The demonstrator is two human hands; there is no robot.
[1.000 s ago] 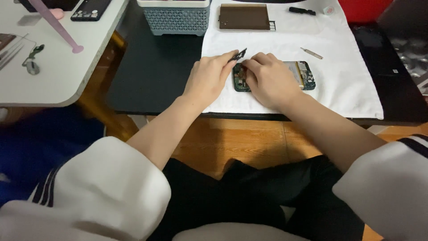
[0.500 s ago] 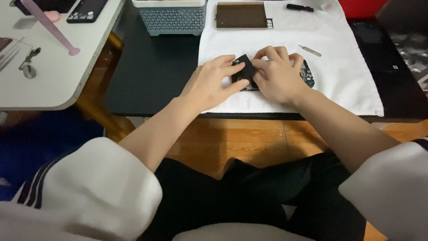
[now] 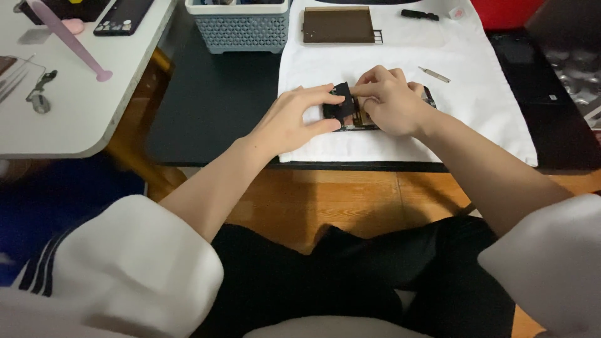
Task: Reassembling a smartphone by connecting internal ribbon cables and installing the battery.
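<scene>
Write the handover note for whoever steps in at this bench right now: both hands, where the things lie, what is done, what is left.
Left hand: pinches a small black part at the opened phone's left end.
Right hand: rests on the opened phone, fingertips at the black part.
The phone lies on the white cloth; thin metal tool to its right, brown tray behind, grey basket to the left.
Done: phone is open.
Left: black part not yet free of both hands.

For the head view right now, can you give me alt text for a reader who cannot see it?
Two bare hands, left hand and right hand, pinch a small black part over an opened phone on a white cloth. Behind sit a perforated basket and a brown tray.
</scene>
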